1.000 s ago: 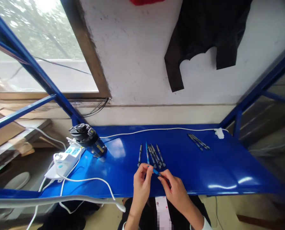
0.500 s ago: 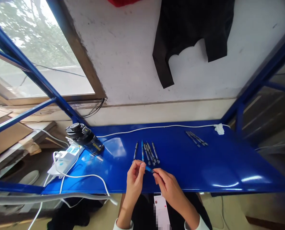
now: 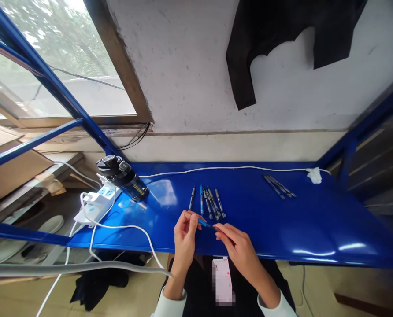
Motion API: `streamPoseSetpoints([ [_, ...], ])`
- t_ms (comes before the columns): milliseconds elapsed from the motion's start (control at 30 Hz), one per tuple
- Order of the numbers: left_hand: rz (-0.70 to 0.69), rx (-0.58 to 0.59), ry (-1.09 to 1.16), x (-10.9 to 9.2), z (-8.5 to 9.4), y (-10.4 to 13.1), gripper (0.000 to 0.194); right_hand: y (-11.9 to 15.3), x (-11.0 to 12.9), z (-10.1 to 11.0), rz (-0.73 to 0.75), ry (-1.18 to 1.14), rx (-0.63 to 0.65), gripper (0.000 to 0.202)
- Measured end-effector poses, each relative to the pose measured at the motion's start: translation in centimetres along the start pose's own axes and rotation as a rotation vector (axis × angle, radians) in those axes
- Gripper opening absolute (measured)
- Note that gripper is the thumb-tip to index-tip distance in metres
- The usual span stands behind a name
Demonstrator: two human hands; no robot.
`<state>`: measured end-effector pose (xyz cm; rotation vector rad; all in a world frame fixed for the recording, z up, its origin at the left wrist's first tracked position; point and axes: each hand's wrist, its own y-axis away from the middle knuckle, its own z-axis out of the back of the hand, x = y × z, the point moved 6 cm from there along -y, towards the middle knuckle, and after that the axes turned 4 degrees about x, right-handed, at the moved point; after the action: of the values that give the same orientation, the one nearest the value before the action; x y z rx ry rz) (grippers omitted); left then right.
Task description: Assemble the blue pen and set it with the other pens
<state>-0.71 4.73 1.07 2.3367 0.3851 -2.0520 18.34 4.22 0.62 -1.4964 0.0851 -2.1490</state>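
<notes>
A blue pen (image 3: 204, 223) is held between both hands above the front part of the blue table. My left hand (image 3: 185, 234) pinches its left end between thumb and fingers. The fingers of my right hand (image 3: 235, 241) close on its right end. Just beyond the hands lie a single dark pen (image 3: 192, 198), another blue pen (image 3: 202, 199) and a cluster of several dark pens (image 3: 213, 203). Farther right on the table is a separate group of dark pens (image 3: 279, 187).
A black bottle (image 3: 124, 178) leans by a white power strip (image 3: 97, 204) at the left, with white cables around it. A crumpled white tissue (image 3: 314, 175) lies at the back right. A phone (image 3: 223, 279) rests on the lap. Blue metal posts frame both sides.
The view has shifted a little. Both hands still hold the blue pen, and slightly more space shows between them.
</notes>
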Motion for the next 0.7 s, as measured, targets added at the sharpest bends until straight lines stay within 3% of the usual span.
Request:
streamPoseSetpoints([
  [233, 0.021, -0.014, -0.029, 0.3, 0.4, 0.0, 0.034, -0.3, 1.0, 0.3, -0.064, 0.059, -0.015, 0.032],
  [400, 0.071, -0.14, 0.179, 1.1, 1.1, -0.2, 0.037, -0.5, 1.4, 0.3, -0.06, 0.07, -0.026, 0.02],
  [700, 0.15, -0.359, 0.573, 2.1, 2.5, -0.8, 0.047, -0.2, 1.0, 0.6, -0.096, 0.044, -0.002, 0.018],
])
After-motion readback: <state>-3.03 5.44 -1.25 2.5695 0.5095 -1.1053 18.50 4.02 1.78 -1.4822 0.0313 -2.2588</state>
